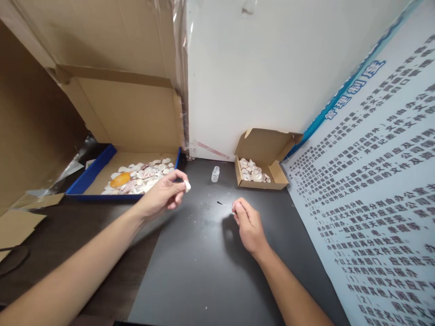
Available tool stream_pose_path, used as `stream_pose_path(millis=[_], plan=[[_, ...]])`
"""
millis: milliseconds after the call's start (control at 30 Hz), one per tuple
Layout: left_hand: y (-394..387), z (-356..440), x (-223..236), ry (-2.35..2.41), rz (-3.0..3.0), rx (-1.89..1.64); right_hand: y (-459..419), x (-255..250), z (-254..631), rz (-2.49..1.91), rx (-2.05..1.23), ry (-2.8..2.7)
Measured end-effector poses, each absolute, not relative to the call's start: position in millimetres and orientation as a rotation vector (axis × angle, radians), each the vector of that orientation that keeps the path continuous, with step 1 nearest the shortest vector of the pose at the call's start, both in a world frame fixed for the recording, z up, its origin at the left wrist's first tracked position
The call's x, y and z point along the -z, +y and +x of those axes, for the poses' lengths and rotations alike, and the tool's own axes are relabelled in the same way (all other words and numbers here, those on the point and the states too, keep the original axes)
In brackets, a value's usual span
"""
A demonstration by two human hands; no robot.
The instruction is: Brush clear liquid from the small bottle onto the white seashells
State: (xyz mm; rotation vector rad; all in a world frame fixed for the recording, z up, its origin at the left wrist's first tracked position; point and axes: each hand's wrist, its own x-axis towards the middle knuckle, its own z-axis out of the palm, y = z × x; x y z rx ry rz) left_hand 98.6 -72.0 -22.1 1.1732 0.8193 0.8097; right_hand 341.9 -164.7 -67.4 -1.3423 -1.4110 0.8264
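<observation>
My left hand (163, 195) pinches a small white shell (187, 185) between thumb and fingertips, just right of the blue-edged tray (89, 174) that holds many pale shells and an orange one (120, 179). My right hand (248, 225) rests on the black mat (204, 262) with its fingers closed on a thin dark-tipped stick (224, 204) that points left. A small clear bottle (215, 174) stands on the mat between the two hands, farther back.
A small open cardboard box (263, 156) with more shells sits at the back right. A white wall panel stands behind it. A printed poster (374, 199) leans along the right side. Large cardboard flaps (115, 104) rise at the back left.
</observation>
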Motion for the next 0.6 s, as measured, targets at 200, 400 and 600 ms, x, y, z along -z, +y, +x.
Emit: stream_pose_path(millis=[200,400,600], plan=[[-87,129,40,0.677,1.052,-0.698,-148,67,327,-1.275,-0.824,-1.405],[-88,133,53,0.674,1.098,-0.748,-134,61,322,-1.235,-0.715,-1.469],[-95,134,52,0.857,1.322,-0.700,-141,58,329,-1.296,-0.509,-1.537]])
